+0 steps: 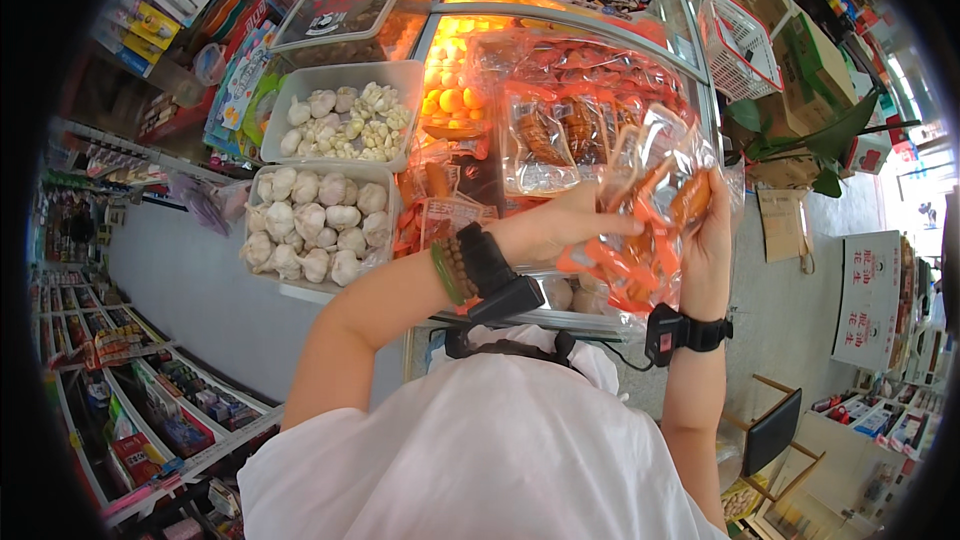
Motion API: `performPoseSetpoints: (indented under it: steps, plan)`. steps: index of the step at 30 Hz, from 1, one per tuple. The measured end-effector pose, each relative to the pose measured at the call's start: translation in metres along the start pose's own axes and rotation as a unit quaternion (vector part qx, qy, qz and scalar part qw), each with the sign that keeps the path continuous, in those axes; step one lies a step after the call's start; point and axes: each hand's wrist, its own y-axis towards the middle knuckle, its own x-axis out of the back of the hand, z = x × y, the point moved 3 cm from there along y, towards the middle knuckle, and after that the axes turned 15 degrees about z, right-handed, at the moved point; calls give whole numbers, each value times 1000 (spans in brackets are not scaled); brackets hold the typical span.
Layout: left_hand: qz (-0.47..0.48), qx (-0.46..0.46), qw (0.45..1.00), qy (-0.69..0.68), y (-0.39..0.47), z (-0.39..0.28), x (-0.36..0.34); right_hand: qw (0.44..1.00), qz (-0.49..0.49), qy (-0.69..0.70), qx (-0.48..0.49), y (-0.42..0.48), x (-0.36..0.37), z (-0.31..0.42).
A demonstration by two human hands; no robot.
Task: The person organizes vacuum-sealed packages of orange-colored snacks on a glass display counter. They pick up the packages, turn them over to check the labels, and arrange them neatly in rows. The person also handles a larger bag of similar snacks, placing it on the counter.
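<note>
My right hand (705, 240) grips a bundle of clear and orange vacuum packs of cooked meat (652, 240) from its right side. The thumb and fingers of my left hand (562, 221) close on the bundle's left edge; some fingertips are hidden behind the plastic. The bundle is above the front right of a glass-sided display case (705, 101). Inside, just left of the bundle, lie more packs of browned meat (540, 135), with orange-edged packs (585, 60) behind them. Smaller orange packs (442, 202) lie beyond my left wrist, and round yellow-orange items (450, 90) glow under a lamp.
At left stand a tub of whole garlic bulbs (311, 221) and a tub with peeled cloves (352, 127), with a lidded clear bin (352, 0) behind. To the right are a white and red basket (739, 45), a leafy plant (817, 139), cartons and a chair (772, 431). Shelves line the left.
</note>
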Motion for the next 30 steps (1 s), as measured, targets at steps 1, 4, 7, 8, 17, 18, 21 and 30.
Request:
performPoseSetpoints:
  steps: [1, 4, 7, 8, 17, 18, 21, 30]
  plan:
    - [-47, -5, 998, 35, -1, -2, 12, 1000, 13, -5, 5, 9, -3, 0]
    - [-168, -25, 978, 118, -7, -5, 50, 999, 31, -4, 26, 44, 4, -2]
    - [-247, -63, 960, 118, -24, -25, 66, 999, -13, -12, 32, 58, -4, 4]
    - [-260, -83, 955, 114, -31, -35, 68, 999, -16, -16, 30, 64, 1, 8]
    - [-279, -59, 949, 137, -61, -67, 112, 939, 93, -312, -110, 119, 12, -26]
    - [-279, -56, 951, 123, -60, -67, 110, 935, 108, -310, -138, 125, 13, -33]
    - [-284, -49, 950, 123, -59, -65, 108, 924, 120, -345, -115, 138, 10, -57]
    - [-284, -64, 928, 231, -70, -66, 102, 927, 88, -345, -117, 127, -16, -46]
